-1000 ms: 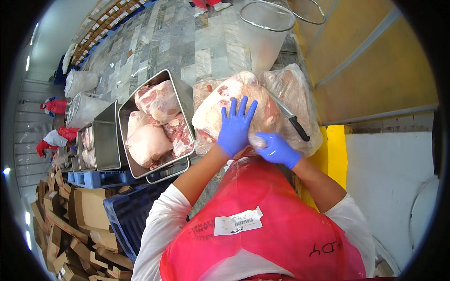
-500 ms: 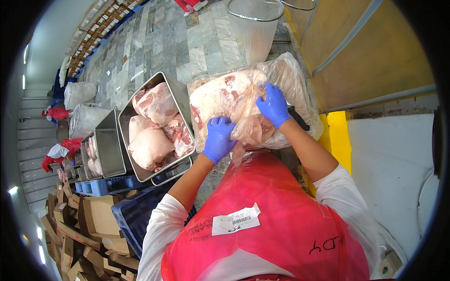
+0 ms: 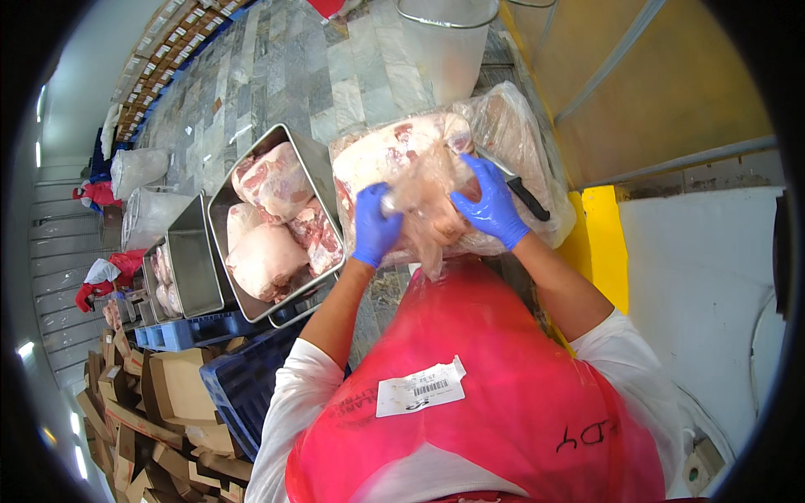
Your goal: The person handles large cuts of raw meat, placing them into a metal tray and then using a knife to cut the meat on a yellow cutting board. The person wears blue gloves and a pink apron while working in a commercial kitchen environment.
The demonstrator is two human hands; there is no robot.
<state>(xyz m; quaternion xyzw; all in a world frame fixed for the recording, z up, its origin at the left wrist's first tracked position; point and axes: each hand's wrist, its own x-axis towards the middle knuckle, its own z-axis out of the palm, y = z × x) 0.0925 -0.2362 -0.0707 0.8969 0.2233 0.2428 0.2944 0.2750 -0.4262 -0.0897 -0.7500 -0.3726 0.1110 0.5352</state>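
Note:
A large pale cut of meat lies before me, partly covered by clear plastic film. My left hand, in a blue glove, is closed on the film at the near left of the cut. Over the right part of the meat my right hand, also gloved in blue, has its thumb and fingers apart, close against the film. Just beyond its knuckles lies a knife with a black handle, its blade partly showing. More crumpled plastic spreads beneath and to the right of the meat.
At left stands a metal tub with several meat cuts, beside another metal tub. Blue pallets and a heap of cardboard are at lower left. A whitish bin stands beyond; a yellow post is at right.
My left hand has shifted slightly left and up, pulling the film. The right hand's fingers have spread, and more of the knife and bare meat shows.

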